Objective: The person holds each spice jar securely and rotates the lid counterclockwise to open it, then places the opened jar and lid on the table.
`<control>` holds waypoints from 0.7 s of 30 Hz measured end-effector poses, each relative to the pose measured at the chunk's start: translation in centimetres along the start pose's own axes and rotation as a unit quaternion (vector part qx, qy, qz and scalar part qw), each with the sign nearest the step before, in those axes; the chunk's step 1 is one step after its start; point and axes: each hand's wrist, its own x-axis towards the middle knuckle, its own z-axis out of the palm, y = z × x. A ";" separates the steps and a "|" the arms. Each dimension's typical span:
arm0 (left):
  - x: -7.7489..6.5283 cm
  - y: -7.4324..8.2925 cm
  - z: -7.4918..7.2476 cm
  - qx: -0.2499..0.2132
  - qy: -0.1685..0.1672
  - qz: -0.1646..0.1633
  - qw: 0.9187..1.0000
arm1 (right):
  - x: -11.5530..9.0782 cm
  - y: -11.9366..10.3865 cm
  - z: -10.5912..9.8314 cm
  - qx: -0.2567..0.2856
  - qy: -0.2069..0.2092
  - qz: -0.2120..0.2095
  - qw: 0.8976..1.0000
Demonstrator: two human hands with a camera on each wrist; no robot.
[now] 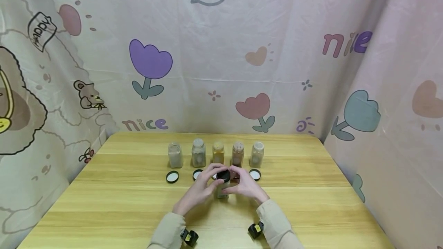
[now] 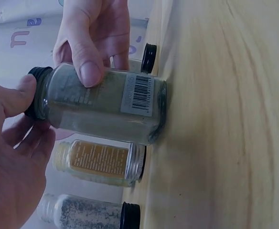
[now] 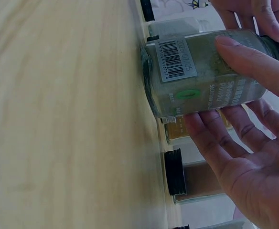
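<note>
In the head view a glass spice jar (image 1: pixel 223 192) with a black screw lid (image 1: pixel 223 175) is held upright between both hands, over the near middle of the table. My left hand (image 1: pixel 203 184) pinches the lid with thumb and fingers. Around the jar's body, my right hand (image 1: pixel 248 184) has its thumb on one side and fingers on the other. A greyish-green powder shows through the glass in the right wrist view, along with a barcode label (image 3: pixel 175 59) near the base. The lid (image 2: pixel 38 93) sits on the jar's mouth in the left wrist view.
Behind the hands stands a row of several lidless jars, among them a pale one (image 1: pixel 175 157), a yellow one (image 1: pixel 218 153) and a reddish-brown one (image 1: pixel 238 153). Black-rimmed lids lie before them, such as the left lid (image 1: pixel 172 176) and right lid (image 1: pixel 255 174). Patterned curtains surround the wooden table (image 1: pixel 104 199).
</note>
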 end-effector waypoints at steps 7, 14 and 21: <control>0.1 0.0 -0.3 0.009 0.004 -0.011 1.000 | 0.1 0.0 -0.2 -0.009 -0.002 -0.006 1.000; 0.1 0.0 -0.9 -0.031 -0.048 -0.030 0.998 | 0.2 0.0 -0.2 -0.006 0.002 -0.013 1.000; 0.2 0.2 -0.5 -0.007 -0.018 0.002 1.000 | -0.1 -0.1 -0.1 -0.019 0.007 -0.014 1.000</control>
